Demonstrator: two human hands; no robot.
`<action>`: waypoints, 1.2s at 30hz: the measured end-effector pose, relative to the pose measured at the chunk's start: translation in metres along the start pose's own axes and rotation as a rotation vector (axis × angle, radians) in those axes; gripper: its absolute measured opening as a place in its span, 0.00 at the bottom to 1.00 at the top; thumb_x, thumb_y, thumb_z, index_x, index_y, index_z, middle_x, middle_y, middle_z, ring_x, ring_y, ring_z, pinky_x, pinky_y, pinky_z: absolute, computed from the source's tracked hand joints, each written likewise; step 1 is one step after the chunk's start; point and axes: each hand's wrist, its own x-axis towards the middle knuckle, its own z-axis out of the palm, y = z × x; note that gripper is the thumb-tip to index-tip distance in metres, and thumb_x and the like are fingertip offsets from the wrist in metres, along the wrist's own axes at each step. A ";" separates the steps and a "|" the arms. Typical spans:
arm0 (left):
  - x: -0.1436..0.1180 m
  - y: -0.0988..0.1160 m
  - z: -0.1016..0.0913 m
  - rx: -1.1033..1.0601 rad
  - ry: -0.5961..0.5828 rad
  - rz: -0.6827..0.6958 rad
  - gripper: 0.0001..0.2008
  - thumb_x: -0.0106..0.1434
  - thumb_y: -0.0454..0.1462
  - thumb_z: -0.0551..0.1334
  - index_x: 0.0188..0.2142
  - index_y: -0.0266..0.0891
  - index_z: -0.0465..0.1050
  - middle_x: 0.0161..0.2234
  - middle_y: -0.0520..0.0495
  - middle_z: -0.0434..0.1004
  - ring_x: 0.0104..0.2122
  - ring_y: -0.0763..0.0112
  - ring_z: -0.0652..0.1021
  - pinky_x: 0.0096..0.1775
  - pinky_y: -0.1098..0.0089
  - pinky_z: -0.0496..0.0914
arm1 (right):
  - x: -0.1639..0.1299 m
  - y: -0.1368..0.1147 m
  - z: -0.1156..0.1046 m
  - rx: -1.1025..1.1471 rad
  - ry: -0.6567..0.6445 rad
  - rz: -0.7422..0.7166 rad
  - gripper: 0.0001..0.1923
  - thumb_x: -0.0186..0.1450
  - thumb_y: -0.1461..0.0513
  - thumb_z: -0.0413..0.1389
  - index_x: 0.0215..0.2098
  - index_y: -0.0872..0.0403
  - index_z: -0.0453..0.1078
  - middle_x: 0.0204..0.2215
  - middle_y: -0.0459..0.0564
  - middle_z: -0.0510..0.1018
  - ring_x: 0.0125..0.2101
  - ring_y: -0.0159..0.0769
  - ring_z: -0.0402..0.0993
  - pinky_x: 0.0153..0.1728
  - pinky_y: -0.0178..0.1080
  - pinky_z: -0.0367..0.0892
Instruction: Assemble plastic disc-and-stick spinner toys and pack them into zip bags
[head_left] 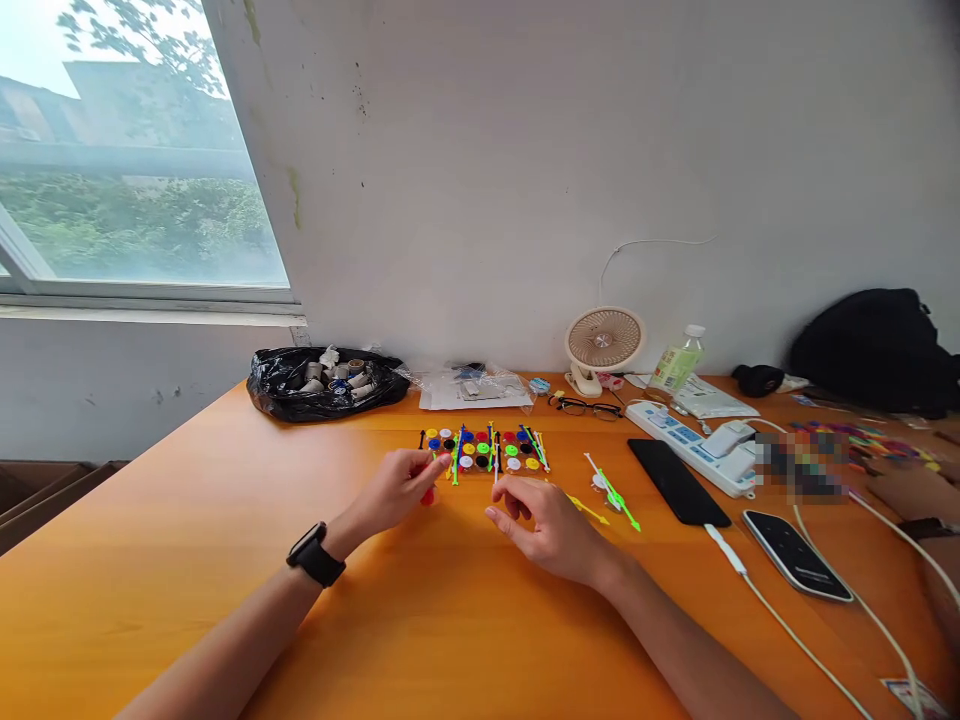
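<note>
My left hand, a dark watch on its wrist, is closed with the thumb against the curled fingers. A red disc peeks out under those fingers; whether it is held or lies on the table I cannot tell. Curled inward, my right hand hovers near a white arrow-shaped plastic piece; anything inside its fingers is hidden. Just beyond both hands lie groups of coloured round discs with thin arrow pieces between them. Right of my right hand are a yellow arrow and a green arrow by white discs.
A black plastic bag of cylindrical items, a clip fan, glasses and a bottle line the back. At right are a power strip, a black phone, a white-edged device, cables and another person's arm.
</note>
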 end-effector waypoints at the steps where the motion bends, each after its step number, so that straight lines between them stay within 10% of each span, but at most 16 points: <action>1: -0.004 0.003 0.011 -0.043 -0.053 0.008 0.28 0.72 0.57 0.54 0.24 0.40 0.64 0.19 0.51 0.72 0.19 0.73 0.67 0.25 0.72 0.57 | 0.000 -0.002 0.003 0.042 0.001 0.006 0.09 0.74 0.55 0.56 0.48 0.50 0.70 0.32 0.45 0.75 0.32 0.35 0.70 0.35 0.37 0.62; 7: -0.021 0.010 0.052 -0.129 -0.234 0.055 0.03 0.66 0.37 0.61 0.38 0.42 0.66 0.21 0.56 0.73 0.21 0.73 0.73 0.25 0.75 0.59 | 0.000 -0.014 0.015 0.273 -0.083 -0.023 0.07 0.75 0.57 0.55 0.49 0.49 0.71 0.37 0.46 0.77 0.35 0.35 0.71 0.38 0.37 0.66; 20: -0.024 0.024 0.052 -0.027 -0.163 0.096 0.13 0.58 0.30 0.60 0.43 0.43 0.64 0.22 0.59 0.77 0.22 0.72 0.74 0.27 0.74 0.60 | 0.003 -0.016 0.024 0.230 -0.046 -0.036 0.03 0.72 0.63 0.56 0.39 0.51 0.70 0.34 0.46 0.74 0.33 0.34 0.68 0.34 0.37 0.64; 29: -0.020 0.017 0.048 -0.044 -0.106 0.060 0.20 0.68 0.51 0.65 0.52 0.42 0.69 0.19 0.58 0.73 0.19 0.72 0.70 0.24 0.74 0.59 | 0.006 0.002 0.012 0.206 0.237 -0.001 0.08 0.76 0.61 0.48 0.37 0.50 0.62 0.31 0.44 0.68 0.31 0.35 0.64 0.35 0.38 0.61; 36: -0.012 0.012 0.045 -0.357 -0.122 -0.155 0.37 0.68 0.65 0.53 0.22 0.35 0.72 0.17 0.50 0.69 0.15 0.75 0.67 0.19 0.74 0.57 | 0.005 0.002 0.008 0.433 0.200 0.023 0.12 0.75 0.57 0.50 0.34 0.51 0.63 0.29 0.44 0.65 0.30 0.34 0.61 0.33 0.37 0.61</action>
